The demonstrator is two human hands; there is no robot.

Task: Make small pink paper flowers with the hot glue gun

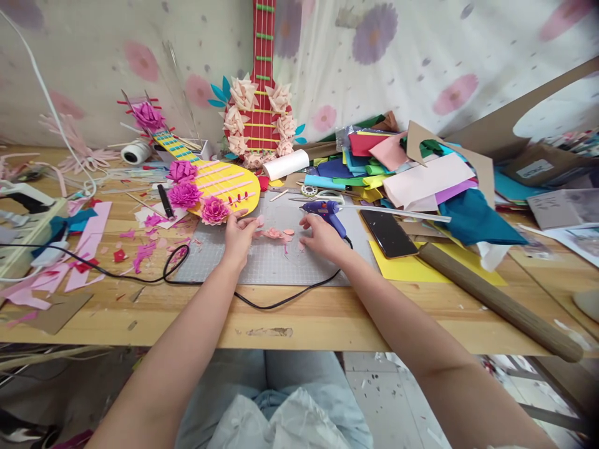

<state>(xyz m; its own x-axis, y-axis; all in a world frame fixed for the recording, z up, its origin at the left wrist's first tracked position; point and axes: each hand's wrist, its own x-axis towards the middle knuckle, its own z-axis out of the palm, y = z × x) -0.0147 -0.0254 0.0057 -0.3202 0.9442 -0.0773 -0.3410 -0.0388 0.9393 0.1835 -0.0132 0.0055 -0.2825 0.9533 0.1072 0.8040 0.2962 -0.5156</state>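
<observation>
Head camera view shows two bare hands working above a grey cutting mat [276, 271], which lies on a wooden surface [327, 318]. The hands are apart from each other, with a small gap between them. The left hand [238, 240] has its thumb and fingers closed on a small pink petal [260, 221], near the lower edge of a yellow guitar [243, 181] made like a craft model. The right hand [322, 238] has curved fingers and is just beside a blue glue gun [330, 215]; whether it grips something, one cannot tell. Between the two hands, some pink paper pieces [275, 234] are lying on the mat. A black cable [269, 307] makes a curve along the near side of the mat. Magenta flowers [215, 210] decorate the yellow guitar, and behind it a red guitar [263, 118] with pale flowers stands upright against the patterned curtain [355, 81]. To the right of the mat there are a dark phone [388, 233], partly on yellow paper [390, 270], and a pile of coloured sheets [425, 181].
</observation>
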